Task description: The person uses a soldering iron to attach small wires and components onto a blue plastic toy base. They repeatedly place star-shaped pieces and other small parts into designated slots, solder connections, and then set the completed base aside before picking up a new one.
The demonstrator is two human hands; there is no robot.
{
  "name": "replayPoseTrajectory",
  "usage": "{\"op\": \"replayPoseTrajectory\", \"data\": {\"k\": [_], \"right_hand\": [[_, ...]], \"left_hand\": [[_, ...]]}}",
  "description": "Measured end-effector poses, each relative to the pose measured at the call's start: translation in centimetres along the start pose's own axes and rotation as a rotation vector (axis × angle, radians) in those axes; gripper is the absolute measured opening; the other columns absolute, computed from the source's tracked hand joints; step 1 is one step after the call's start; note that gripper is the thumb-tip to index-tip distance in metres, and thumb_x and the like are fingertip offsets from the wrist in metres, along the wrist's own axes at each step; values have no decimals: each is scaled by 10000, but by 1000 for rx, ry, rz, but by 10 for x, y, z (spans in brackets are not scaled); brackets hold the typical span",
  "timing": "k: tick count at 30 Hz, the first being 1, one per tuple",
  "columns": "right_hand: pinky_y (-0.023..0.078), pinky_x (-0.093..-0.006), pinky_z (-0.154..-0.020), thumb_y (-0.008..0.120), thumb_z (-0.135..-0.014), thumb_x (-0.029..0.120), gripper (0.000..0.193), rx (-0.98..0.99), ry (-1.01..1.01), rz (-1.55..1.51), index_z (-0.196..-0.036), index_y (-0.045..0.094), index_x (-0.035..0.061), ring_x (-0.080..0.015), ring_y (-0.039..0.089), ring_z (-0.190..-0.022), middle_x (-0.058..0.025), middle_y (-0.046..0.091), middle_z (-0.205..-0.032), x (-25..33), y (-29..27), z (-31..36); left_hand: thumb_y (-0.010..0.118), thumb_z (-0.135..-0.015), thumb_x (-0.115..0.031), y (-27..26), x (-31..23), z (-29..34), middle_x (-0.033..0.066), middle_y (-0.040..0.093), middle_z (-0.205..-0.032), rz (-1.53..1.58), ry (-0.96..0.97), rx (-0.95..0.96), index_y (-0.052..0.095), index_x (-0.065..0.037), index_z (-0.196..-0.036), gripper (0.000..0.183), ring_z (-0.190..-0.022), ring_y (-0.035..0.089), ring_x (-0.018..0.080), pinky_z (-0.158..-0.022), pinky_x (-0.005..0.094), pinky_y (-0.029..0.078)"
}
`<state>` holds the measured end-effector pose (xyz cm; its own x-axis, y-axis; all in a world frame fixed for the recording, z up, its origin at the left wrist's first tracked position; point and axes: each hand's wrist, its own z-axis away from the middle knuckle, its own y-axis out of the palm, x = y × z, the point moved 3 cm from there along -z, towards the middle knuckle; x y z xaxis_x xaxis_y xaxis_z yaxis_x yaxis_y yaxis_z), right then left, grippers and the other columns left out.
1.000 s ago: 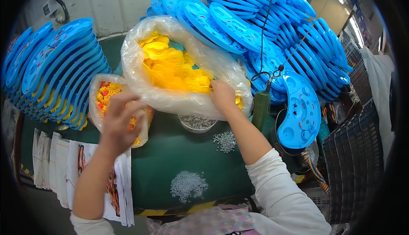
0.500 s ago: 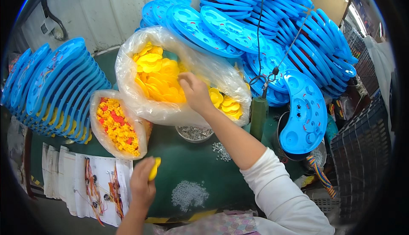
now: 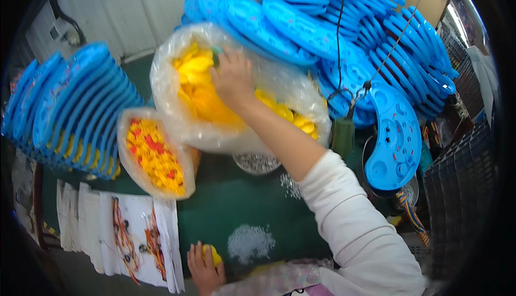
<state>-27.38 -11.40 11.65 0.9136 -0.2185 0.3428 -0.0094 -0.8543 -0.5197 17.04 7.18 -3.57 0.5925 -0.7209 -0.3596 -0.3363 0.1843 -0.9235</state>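
My right hand (image 3: 235, 78) reaches over the far side of a large clear plastic bag (image 3: 177, 127) of yellow, rounded plastic pieces (image 3: 196, 70). Its fingers are stretched and apart, slightly blurred, and I see nothing held in them. Low at the table's near edge, my left hand (image 3: 204, 269) has its fingers around another yellow plastic piece (image 3: 213, 255). Just right of it lies a pile of small, clear bits (image 3: 251, 242). A smaller bag (image 3: 189, 175) of little yellow and red parts (image 3: 153, 153) leans against the large bag.
Blue curved plastic panels (image 3: 80, 108) stand in a row at left; more panels (image 3: 306, 30) are heaped at the back right. One blue panel (image 3: 395, 140) rests over a pot. A bowl (image 3: 257, 163) of small parts, a hanging green-handled tool (image 3: 343, 135) and wire bundles on paper (image 3: 153, 237) surround the workspace.
My right hand has moved farther back over the large bag. My left hand has come down toward the table's near edge with the yellow piece. The whole view has shifted slightly.
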Motion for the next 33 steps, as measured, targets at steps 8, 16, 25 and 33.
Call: {"op": "replayPoseTrajectory", "data": {"k": [8, 16, 25, 33], "right_hand": [[596, -372, -796, 751, -783, 54, 327, 274, -535, -211, -1107, 738, 20, -289, 720, -950, -152, 716, -1179, 41, -227, 225], [575, -432, -877, 806, -822, 182, 367, 735, -589, -234, -1160, 710, 77, -294, 659, -1115, -92, 667, -1244, 19, -273, 320], [539, -443, -882, 775, -849, 140, 497, 120, -315, -213, -1306, 597, 60, -375, 651, -1039, -177, 644, -1209, 13, -192, 165], [554, -424, -876, 682, -902, 210, 702, -354, 945, -348, -1552, 443, 100, -319, 702, -1080, -203, 680, -1254, -127, -103, -32]], "left_hand": [[638, -945, -145, -9, -11, -4, 207, 489, -1519, -58, 19, -116, 567, -24, -1408, 484, -1445, 401, 466, -1199, 616, 298], [731, -904, -159, -10, -25, -3, 193, 508, -1497, 190, 198, -139, 535, -32, -1431, 576, -1468, 394, 430, -1198, 629, 294], [852, -720, -584, 14, -82, -71, 183, 384, -1612, 8, 417, 44, 457, -96, -1521, 1018, -1522, 298, 444, -1242, 622, 205], [834, -744, -615, 17, -76, -63, 174, 486, -1486, 4, 433, -199, 519, -64, -1436, 939, -1451, 385, 407, -1203, 656, 248]]}}
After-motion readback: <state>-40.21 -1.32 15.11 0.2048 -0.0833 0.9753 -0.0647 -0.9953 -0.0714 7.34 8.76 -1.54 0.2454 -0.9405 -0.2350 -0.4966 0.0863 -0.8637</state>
